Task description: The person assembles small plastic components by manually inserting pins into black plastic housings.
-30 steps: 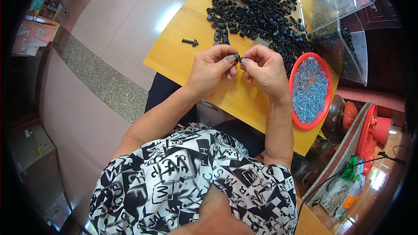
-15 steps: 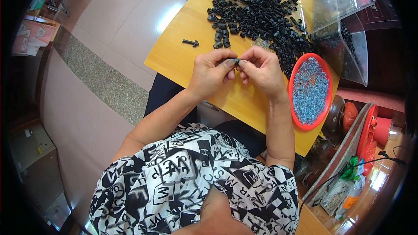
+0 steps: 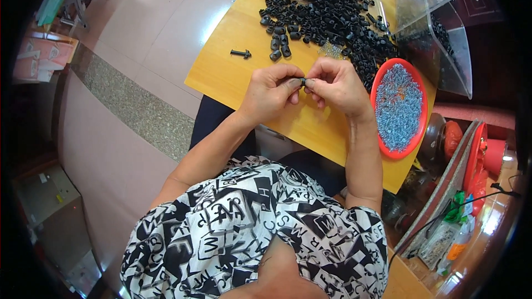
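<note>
Over the yellow table (image 3: 221, 80), my left hand (image 3: 271, 91) and my right hand (image 3: 337, 86) meet fingertip to fingertip. Both are closed in a pinch on one small black plastic part (image 3: 303, 81), most of it hidden by the fingers. A black bolt-shaped piece (image 3: 240, 53) lies alone on the table to the left. Beyond my hands spreads a large heap of small black plastic parts (image 3: 327, 8). A few short black cylinders (image 3: 280, 43) sit at its near edge, beside a little pile of clear or silvery bits (image 3: 331, 50).
A red oval tray (image 3: 423, 112) full of small silvery metal pieces stands close to my right forearm. Clear plastic bins (image 3: 451, 55) with black parts stand at the far right. Below the table's right edge are a glass jar (image 3: 434, 143) and red items.
My hands keep the same pinch on the small black part, with only slight finger movement. The whole view has shifted a little.
</note>
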`<state>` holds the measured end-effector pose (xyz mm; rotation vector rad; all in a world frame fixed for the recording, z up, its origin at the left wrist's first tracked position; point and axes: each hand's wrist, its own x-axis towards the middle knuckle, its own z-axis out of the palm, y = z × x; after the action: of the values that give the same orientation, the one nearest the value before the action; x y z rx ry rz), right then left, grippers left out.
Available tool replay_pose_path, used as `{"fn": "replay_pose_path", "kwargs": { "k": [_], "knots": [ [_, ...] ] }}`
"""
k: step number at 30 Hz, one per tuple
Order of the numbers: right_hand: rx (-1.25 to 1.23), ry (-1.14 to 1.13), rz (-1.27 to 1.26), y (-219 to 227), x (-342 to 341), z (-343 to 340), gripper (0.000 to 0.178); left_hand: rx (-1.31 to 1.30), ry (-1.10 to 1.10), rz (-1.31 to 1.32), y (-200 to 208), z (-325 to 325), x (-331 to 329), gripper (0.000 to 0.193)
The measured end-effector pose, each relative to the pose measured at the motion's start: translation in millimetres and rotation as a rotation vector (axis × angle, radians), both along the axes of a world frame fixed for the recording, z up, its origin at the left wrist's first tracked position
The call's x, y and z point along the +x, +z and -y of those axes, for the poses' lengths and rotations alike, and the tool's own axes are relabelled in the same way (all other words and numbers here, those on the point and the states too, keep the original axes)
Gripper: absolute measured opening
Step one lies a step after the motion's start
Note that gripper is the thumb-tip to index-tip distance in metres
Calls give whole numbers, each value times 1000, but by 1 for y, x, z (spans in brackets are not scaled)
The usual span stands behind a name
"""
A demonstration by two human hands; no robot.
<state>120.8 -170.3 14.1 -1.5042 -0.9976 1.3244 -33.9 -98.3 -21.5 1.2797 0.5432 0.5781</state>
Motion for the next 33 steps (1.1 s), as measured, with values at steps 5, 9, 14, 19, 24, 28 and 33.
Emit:
{"fn": "replay_pose_path", "kwargs": {
  "k": [5, 9, 14, 19, 24, 28, 33],
  "knots": [
    [87, -28, -122, -5, 3, 2, 2, -146, -33, 50, -2, -2, 4, 10],
    [74, -57, -22, -4, -1, 1, 3, -114, 14, 74, -7, 1, 6, 11],
    [10, -62, 25, -5, -3, 0, 2, 20, 37, -12, -4, 4, 4, 9],
    [-38, -35, 144, -1, -7, 0, 2, 135, 12, -37, -8, 2, 4, 9],
    [-26, -3, 159, -3, -4, 1, 3, 258, 4, -59, -7, 1, 4, 9],
    [86, 72, -153, -17, 8, 0, 11, -40, -6, -33, 0, 0, 2, 9],
    [95, 53, -237, -25, 11, -1, 15, -60, 3, 7, -2, 1, 4, 8]
  ]
}}
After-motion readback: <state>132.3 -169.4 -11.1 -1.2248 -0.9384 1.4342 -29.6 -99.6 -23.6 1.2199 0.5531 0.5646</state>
